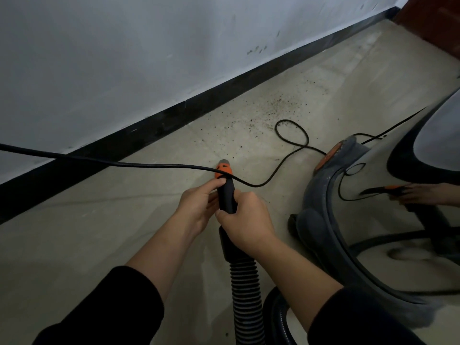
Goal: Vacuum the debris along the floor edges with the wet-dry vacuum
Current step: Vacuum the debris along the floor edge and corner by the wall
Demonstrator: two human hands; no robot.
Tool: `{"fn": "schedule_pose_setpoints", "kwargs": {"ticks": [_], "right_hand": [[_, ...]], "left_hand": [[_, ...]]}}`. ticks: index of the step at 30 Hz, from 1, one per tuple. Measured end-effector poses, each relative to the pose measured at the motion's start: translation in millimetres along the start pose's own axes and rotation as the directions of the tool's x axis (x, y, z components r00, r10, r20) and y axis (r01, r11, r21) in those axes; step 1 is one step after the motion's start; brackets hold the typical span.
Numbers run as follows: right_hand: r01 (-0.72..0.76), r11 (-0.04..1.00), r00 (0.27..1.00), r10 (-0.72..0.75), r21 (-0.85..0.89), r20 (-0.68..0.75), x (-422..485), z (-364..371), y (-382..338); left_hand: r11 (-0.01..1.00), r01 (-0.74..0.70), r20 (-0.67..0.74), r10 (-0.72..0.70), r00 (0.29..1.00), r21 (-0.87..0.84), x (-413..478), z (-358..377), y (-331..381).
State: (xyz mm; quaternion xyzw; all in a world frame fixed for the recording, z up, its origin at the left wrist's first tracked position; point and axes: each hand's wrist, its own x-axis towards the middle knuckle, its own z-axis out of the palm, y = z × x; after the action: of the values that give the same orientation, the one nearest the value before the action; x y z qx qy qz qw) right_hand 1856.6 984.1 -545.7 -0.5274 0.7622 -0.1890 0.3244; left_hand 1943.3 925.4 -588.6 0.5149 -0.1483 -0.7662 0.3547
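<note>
The vacuum (321, 220) stood on the floor (99, 232) at the right. Its hose (246, 295) ran up to the wand (226, 194). The left hand (196, 207) gripped the wand near its orange tip; the right hand (246, 220) gripped it just behind, fingers curled round. A cord (124, 163) crossed the tip. Debris (278, 105) lay beyond, near the skirting (149, 130).

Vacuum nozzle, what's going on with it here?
A person grips the black nozzle with both hands: the left hand up by its orange tip, the right hand just below, above the ribbed hose. The power cord drapes across the tip. Dark debris lies on the floor ahead, beside the black baseboard, not yet reached. The vacuum canister stands to the right.
</note>
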Motion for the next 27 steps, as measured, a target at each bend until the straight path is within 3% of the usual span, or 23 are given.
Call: {"fn": "schedule_pose_setpoints", "kwargs": {"ticks": [10, 19, 27], "right_hand": [[-0.040, 0.999, 0.999, 0.040, -0.001, 0.027, -12.0, -1.5, -6.9], [-0.056, 0.996, 0.995, 0.062, -0.075, 0.082, -47.8, -2.7, -15.7], [-0.061, 0.990, 0.990, 0.076, -0.124, 0.118, -75.0, -6.1, -17.5]], "left_hand": [[0.998, 0.013, 0.003, -0.013, 1.000, 0.065, -7.5, -4.2, 1.7], [0.977, 0.121, 0.062, -0.134, 0.989, 0.178, -36.2, -20.5, -0.2], [0.973, 0.124, -0.001, -0.126, 0.992, 0.193, -60.0, -24.0, -15.4]]}}
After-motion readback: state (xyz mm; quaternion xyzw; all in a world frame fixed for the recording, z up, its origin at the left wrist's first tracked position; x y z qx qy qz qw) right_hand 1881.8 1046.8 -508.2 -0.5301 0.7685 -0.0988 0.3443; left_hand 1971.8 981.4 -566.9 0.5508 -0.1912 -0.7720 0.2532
